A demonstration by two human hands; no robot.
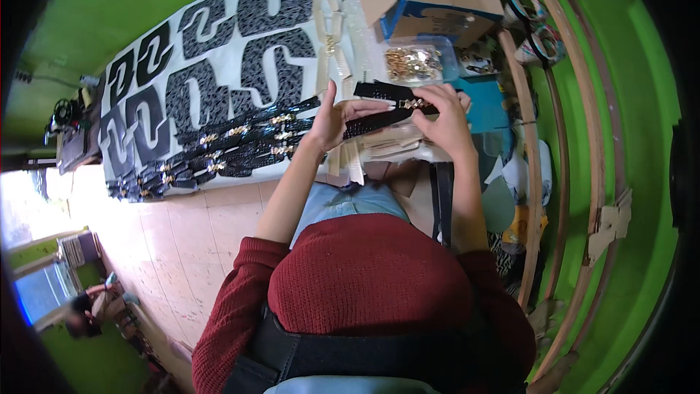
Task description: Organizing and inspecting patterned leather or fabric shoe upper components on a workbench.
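Over the table's near edge, black textured straps form a V around a gold chain-like ornament. My right hand pinches the straps at this ornament, its thumb below and fingers above. My left hand has its thumb raised apart and its fingers stretched flat against the strap, towards the ornament. Left of it lie several similar shiny black straps with gold ornaments, in overlapping rows. Below the hands, beige strips are heaped at the table edge.
A white-covered table bears dark patterned cut-out pieces and beige straps with gold ornaments. Beyond my right hand stand a clear tub of gold fittings and an open cardboard box. Wooden rails line the green wall at right.
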